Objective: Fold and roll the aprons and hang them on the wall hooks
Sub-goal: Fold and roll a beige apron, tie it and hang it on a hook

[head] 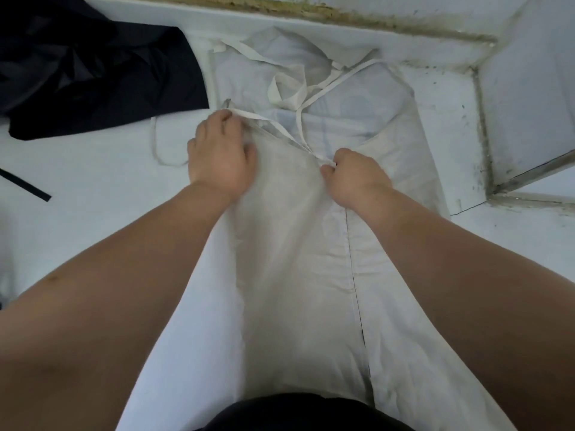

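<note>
A white apron (pixel 292 250) lies lengthwise on a white surface, one side folded over its middle. Its cloth ties (pixel 292 88) lie loose and tangled over the far end. My left hand (pixel 219 157) grips the folded edge and a tie at the upper left of the fold. My right hand (pixel 354 178) pinches the same folded edge and a tie further right. A dark navy apron (pixel 93 76) lies crumpled at the far left.
The white surface (pixel 93 194) runs to a stained wall joint (pixel 342 20) at the back. A tiled corner with dark grime (pixel 482 135) stands at the right. A black strap (pixel 26 185) lies at the left edge. No wall hooks are in view.
</note>
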